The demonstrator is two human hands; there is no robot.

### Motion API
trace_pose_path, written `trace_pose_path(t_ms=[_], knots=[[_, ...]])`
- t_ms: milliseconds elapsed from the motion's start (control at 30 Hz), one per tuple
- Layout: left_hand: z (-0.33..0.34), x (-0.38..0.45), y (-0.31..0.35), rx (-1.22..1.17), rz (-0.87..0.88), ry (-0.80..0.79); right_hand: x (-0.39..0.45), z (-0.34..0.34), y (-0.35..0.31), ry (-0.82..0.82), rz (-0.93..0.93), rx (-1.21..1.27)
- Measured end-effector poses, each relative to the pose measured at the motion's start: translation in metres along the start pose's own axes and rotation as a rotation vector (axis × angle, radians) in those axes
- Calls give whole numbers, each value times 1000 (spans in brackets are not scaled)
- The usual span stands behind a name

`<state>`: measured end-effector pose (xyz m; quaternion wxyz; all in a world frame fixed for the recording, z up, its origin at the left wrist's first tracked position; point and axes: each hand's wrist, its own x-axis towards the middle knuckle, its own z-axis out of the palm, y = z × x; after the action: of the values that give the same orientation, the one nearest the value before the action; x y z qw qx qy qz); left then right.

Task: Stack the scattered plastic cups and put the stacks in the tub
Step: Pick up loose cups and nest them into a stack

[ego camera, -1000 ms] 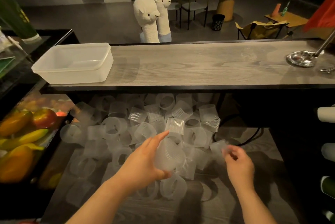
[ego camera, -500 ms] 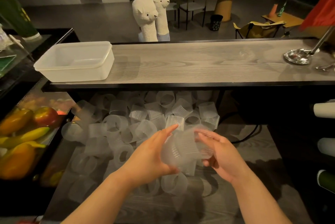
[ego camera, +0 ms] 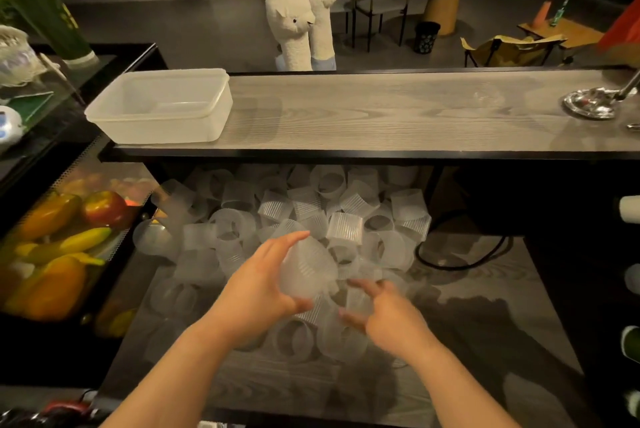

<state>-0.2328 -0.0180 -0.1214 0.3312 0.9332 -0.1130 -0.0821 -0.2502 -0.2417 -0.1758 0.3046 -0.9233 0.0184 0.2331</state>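
While left hand (ego camera: 258, 292) gripped nested cups (ego camera: 304, 271), right hand (ego camera: 384, 315), fingers half curled, reached loose cup (ego camera: 355, 303) in pile on bench (ego camera: 467, 316); contact unclear. Stacking underway. Tub (ego camera: 159, 107) on upper shelf, empty. Next: seat cup squarely into stack.

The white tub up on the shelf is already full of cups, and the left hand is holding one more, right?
Not quite. The head view shows the tub on the shelf has no cups in it. The left hand does hold a cup.

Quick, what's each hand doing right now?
Left hand: closed around a cup stack.
Right hand: fingers curled over a cup; grip unclear.
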Motion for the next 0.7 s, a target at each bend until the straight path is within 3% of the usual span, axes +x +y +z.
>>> trace_pose_path(t_ms=[100,300,400,567,633,700], knots=[[-3,-1,-8,17,-29,-5,-1,28,-1,-274,22,-317],[-4,-2,-10,10,-46,-15,8,41,4,-154,-9,-419],[-4,-3,-13,34,-48,-38,5,28,11,-38,-24,-211],[-1,-4,-12,56,-45,-76,-13,-18,13,281,-65,484],[1,-3,-8,57,-37,-92,-18,-32,4,323,-132,708],[3,-2,-1,41,-21,-115,-20,-38,-7,263,-184,774]])
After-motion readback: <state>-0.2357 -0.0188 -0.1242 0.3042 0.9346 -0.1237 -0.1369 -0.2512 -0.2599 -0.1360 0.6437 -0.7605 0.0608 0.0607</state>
